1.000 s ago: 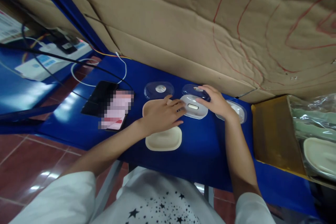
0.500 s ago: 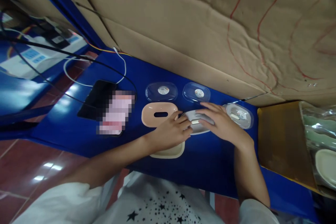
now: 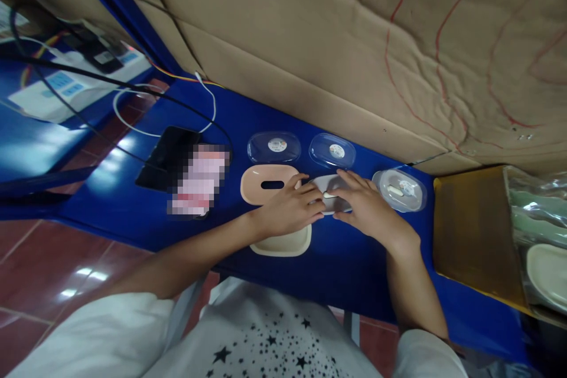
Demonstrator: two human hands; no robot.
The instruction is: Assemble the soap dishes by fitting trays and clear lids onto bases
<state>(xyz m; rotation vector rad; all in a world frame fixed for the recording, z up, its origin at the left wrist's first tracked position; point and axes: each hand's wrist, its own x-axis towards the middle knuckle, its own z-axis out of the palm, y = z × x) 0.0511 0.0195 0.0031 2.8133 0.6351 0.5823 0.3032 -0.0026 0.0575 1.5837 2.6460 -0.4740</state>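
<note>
A grey oval dish [image 3: 333, 182] lies under both my hands, partly covered by fingers. A small white oblong piece [image 3: 328, 195] sits at its middle. My left hand [image 3: 295, 208] rests with bent fingertips on the dish's left part, by the white piece. My right hand [image 3: 365, 204] spans the dish from the right, one finger touching the white piece and others at the far and near rims. Left of the dish is a peach oval piece with a dark slot [image 3: 252, 184], partly behind my left hand. A cream oval dish [image 3: 283, 246] lies below my left hand.
Two clear lids with round stickers [image 3: 261, 149] [image 3: 319, 150] lie at the back. At right, a clear lid [image 3: 420, 192] lies with a grey oval piece. A cardboard box [image 3: 469, 236] stands beyond. Phones [image 3: 166, 153], cables and cardboard wall [image 3: 287, 29] border the blue table.
My right hand has shifted slightly, its thumb now at the dish's near rim and a finger on the white piece. The left hand stays at the dish. The whole view has moved a little.
</note>
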